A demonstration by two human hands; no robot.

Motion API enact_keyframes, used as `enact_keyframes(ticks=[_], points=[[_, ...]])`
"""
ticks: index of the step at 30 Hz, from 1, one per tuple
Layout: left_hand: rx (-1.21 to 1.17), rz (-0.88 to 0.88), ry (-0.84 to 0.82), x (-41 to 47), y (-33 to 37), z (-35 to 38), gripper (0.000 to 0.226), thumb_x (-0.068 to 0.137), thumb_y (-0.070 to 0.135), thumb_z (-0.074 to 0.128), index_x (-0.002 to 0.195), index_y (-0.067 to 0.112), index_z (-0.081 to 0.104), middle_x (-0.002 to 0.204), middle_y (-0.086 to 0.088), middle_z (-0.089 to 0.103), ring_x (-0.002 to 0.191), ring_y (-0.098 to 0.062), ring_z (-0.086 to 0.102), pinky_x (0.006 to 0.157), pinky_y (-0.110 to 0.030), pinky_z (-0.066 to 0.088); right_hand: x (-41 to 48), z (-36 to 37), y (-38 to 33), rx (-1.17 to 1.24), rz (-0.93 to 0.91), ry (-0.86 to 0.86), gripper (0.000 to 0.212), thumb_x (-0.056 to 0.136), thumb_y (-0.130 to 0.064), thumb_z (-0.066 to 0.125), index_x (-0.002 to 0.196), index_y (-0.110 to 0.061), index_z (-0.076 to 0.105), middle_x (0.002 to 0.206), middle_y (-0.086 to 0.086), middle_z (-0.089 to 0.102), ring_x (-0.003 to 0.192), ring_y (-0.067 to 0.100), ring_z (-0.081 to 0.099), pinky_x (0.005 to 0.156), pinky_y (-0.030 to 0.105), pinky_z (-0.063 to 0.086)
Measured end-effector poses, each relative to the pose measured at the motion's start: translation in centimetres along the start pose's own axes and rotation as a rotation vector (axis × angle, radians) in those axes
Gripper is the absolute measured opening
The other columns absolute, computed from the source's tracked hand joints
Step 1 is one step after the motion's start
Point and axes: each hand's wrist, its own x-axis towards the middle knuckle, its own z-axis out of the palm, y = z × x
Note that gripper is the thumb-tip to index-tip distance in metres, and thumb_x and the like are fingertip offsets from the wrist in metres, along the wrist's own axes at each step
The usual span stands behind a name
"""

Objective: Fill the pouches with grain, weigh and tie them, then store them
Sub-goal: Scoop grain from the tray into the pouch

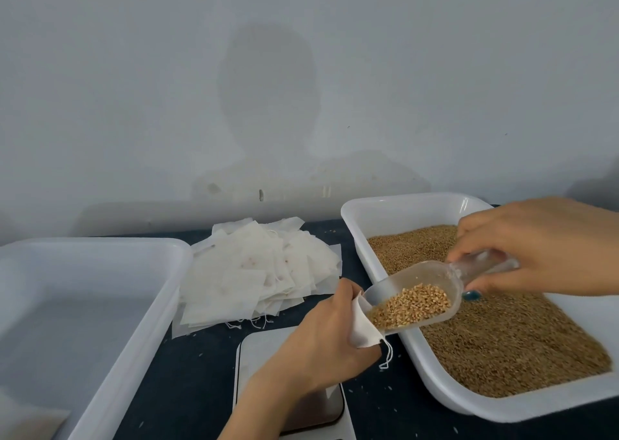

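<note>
— Starting at the left, what do we have?
— We see a white tray (83, 305) on the dark table (187, 372). A pale shape lies in its near corner, possibly cloth, but it is too blurred for us to name.
— And beside it?
— Just right of the tray's far corner we find a loose pile of flat pouches (254, 272), with strings trailing at the near edge. In front of the pile sits the scale (258, 349), partly covered by a wrist.
— The hands?
— Our left hand (321, 342) is above the scale, fingers and thumb curled round one pouch (363, 329) and holding its mouth up. The pouch's string dangles below the hand. The lip of the clear scoop (418, 292) meets that mouth, and a heap of grain (412, 305) lies in its bowl.
— Who holds the scoop?
— Our right hand (542, 248) does, fingers wrapped round the handle. It hangs over the second tray (402, 212), farthest right, which holds a deep bed of more grain.
</note>
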Motion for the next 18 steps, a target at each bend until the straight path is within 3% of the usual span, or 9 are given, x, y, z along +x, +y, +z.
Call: enact_keyframes(ticks=[6, 9, 12, 15, 18], points=[[-0.032, -0.01, 0.001, 0.1, -0.1, 0.1, 0.04, 0.076, 0.033, 0.062, 0.099, 0.033, 0.029, 0.083, 0.011, 0.053, 0.075, -0.002, 0.054, 0.058, -0.018, 0.041, 1.9, -3.0, -1.7, -0.175, -0.04, -0.027, 0.054, 0.07, -0.084, 0.036, 0.117, -0.061, 0.05, 0.095, -0.033, 0.052, 0.077, -0.01, 0.052, 0.054, 0.016, 0.03], [-0.049, -0.01, 0.021, -0.1, -0.1, 0.1, 0.04, 0.075, 0.036, 0.057, 0.097, 0.035, 0.024, 0.077, 0.01, 0.048, 0.068, 0.002, 0.048, 0.055, -0.017, 0.037, 2.6, -4.2, -2.6, -0.253, -0.068, 0.029, 0.049, 0.076, -0.082, 0.04, 0.119, -0.061, 0.048, 0.095, -0.032, 0.053, 0.082, -0.007, 0.055, 0.056, 0.014, 0.031], [-0.09, -0.02, 0.04, -0.2, -0.1, 0.0, 0.04, 0.075, 0.035, 0.058, 0.097, 0.034, 0.025, 0.078, 0.01, 0.048, 0.067, 0.004, 0.047, 0.054, -0.015, 0.035, 2.8, -5.2, -3.3, -0.312, -0.072, 0.09, 0.054, 0.072, -0.084, 0.029, 0.119, -0.062, 0.046, 0.095, -0.031, 0.054, 0.081, -0.005, 0.056, 0.054, 0.016, 0.027], [-0.101, -0.023, 0.043, -0.2, -0.3, -0.1, 0.04, 0.075, 0.033, 0.057, 0.096, 0.032, 0.023, 0.078, 0.011, 0.047, 0.068, 0.005, 0.047, 0.056, -0.014, 0.035, 2.7, -5.9, -3.6, -0.287, -0.031, 0.122, 0.055, 0.069, -0.082, 0.019, 0.107, -0.064, 0.054, 0.082, -0.031, 0.054, 0.065, -0.004, 0.053, 0.048, 0.018, 0.021], [-0.149, -0.026, 0.019, -0.2, -0.6, -0.3, 0.038, 0.079, 0.022, 0.059, 0.096, 0.025, 0.026, 0.082, 0.019, 0.05, 0.078, 0.012, 0.05, 0.065, -0.006, 0.037, 2.3, -5.1, -2.6, -0.2, -0.018, 0.126, 0.044, 0.069, -0.081, 0.034, 0.095, -0.061, 0.062, 0.071, -0.033, 0.051, 0.052, -0.007, 0.048, 0.042, 0.016, 0.025]])
